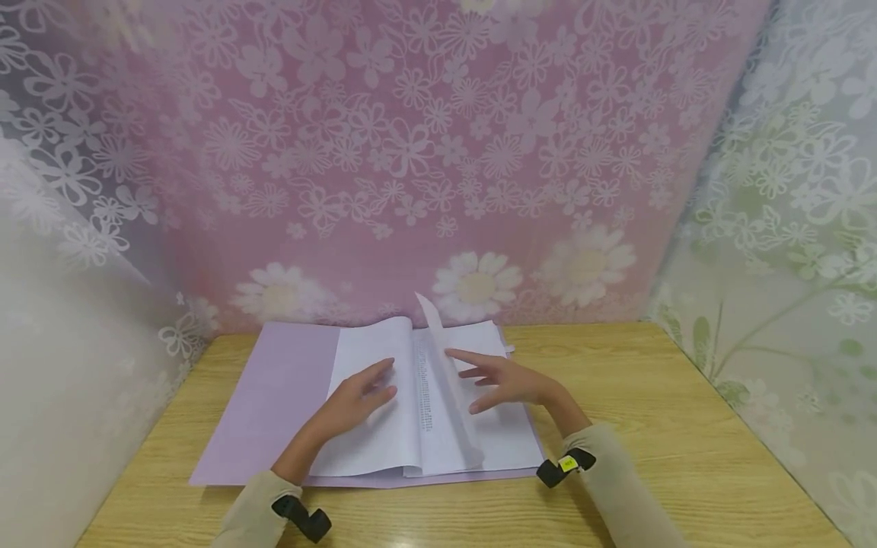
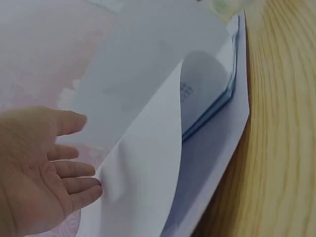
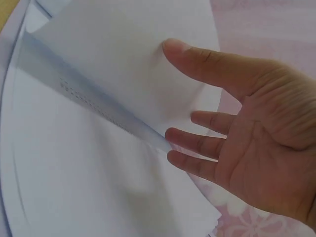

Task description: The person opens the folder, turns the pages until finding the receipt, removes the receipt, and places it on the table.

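Note:
A light purple folder lies spread on the table with white sheets in it. One sheet stands nearly upright near the middle, its printed text facing left in the head view. My right hand is at that sheet's right side, fingers spread and fairly straight; in the right wrist view the thumb and fingertips are at or close to the paper. Over the turned left-hand pages is my left hand, fingers extended and gripping nothing. In the left wrist view its fingertips meet the curved page edge.
The folder rests on a wood-grain table. A pink floral cloth hangs behind it, with pale floral panels at the sides. Black straps with small devices sit on both sleeved wrists. A small white tab sticks out at the folder's right.

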The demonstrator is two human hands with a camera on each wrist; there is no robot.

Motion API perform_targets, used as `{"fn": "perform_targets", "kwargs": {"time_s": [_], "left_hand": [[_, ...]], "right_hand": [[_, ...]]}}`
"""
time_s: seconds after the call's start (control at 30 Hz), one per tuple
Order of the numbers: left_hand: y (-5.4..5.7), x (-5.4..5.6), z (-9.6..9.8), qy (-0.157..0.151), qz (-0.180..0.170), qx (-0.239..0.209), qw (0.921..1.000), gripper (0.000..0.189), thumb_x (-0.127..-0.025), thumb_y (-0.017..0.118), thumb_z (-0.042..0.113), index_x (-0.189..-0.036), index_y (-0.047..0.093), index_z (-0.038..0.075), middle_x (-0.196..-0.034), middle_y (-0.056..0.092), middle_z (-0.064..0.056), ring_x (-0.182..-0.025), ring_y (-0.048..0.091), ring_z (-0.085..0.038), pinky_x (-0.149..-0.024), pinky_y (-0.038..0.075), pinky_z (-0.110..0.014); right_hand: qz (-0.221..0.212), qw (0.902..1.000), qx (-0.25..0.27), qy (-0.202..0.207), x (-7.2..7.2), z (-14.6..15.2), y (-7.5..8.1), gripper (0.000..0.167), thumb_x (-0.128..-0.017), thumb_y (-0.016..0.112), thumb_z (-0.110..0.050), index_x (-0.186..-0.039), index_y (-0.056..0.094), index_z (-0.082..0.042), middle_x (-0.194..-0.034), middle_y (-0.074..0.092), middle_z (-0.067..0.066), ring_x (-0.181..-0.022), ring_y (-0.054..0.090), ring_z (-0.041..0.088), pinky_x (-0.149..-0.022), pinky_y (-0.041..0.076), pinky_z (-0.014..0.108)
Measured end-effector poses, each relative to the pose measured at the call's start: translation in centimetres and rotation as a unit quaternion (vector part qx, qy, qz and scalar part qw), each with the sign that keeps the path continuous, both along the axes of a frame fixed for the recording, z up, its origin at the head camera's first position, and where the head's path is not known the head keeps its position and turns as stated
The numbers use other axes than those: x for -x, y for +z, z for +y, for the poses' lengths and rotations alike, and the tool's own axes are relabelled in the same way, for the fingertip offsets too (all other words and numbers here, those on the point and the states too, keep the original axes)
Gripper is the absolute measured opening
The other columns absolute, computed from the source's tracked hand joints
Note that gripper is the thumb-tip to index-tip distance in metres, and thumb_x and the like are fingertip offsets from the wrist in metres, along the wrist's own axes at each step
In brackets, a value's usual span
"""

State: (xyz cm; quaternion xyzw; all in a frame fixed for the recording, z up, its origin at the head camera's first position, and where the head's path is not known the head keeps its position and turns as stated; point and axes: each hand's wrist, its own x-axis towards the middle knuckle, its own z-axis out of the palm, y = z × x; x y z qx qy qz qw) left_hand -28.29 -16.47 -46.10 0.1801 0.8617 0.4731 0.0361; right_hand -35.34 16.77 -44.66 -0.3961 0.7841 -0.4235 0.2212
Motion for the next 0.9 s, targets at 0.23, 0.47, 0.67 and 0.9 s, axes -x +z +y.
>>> {"fn": "perform_targets", "kwargs": {"time_s": [0.23, 0.47, 0.67, 0.9], "left_hand": [[0.1, 0.1, 0.9, -0.01, -0.075, -0.112, 0.9908, 0.067, -0.108, 0.052, 0.034, -0.161, 0.025, 0.003, -0.161, 0.039, -0.021, -0.151, 0.036, -0.034, -0.123, 0.031, -0.05], [-0.1, 0.0, 1.3, 0.016, -0.078, -0.119, 0.9897, 0.07, -0.105, 0.055, 0.04, -0.161, 0.028, 0.008, -0.158, 0.045, -0.02, -0.148, 0.041, -0.037, -0.12, 0.033, -0.056], [0.1, 0.1, 1.0, 0.027, -0.07, -0.127, 0.989, 0.07, -0.102, 0.062, 0.029, -0.162, 0.028, 0.015, -0.156, 0.048, -0.018, -0.146, 0.044, -0.037, -0.119, 0.035, -0.056], [0.6, 0.1, -0.1, 0.092, -0.081, -0.083, 0.989, 0.081, -0.101, 0.063, 0.021, -0.163, 0.015, 0.002, -0.162, 0.032, -0.027, -0.149, 0.036, -0.043, -0.119, 0.034, -0.056]], "right_hand": [[0.025, 0.9989, -0.033, 0.021, -1.1, -1.7, 0.4, 0.093, -0.089, 0.08, -0.024, -0.164, 0.025, -0.017, -0.173, 0.013, 0.01, -0.15, 0.036, 0.04, -0.118, 0.036, 0.061], [0.039, 0.9973, -0.06, 0.011, -2.2, -2.7, 0.7, 0.089, -0.089, 0.081, -0.028, -0.162, 0.03, -0.018, -0.172, 0.015, 0.011, -0.15, 0.037, 0.04, -0.117, 0.039, 0.058], [0.051, 0.9974, -0.05, 0.011, -2.6, -3.4, 0.6, 0.087, -0.09, 0.08, -0.027, -0.161, 0.032, -0.015, -0.171, 0.019, 0.012, -0.148, 0.042, 0.038, -0.116, 0.041, 0.057], [0.055, 0.998, -0.029, 0.0, -2.7, -4.1, -0.1, 0.086, -0.089, 0.081, -0.024, -0.16, 0.034, -0.015, -0.169, 0.027, 0.009, -0.145, 0.046, 0.035, -0.115, 0.042, 0.055]]}}
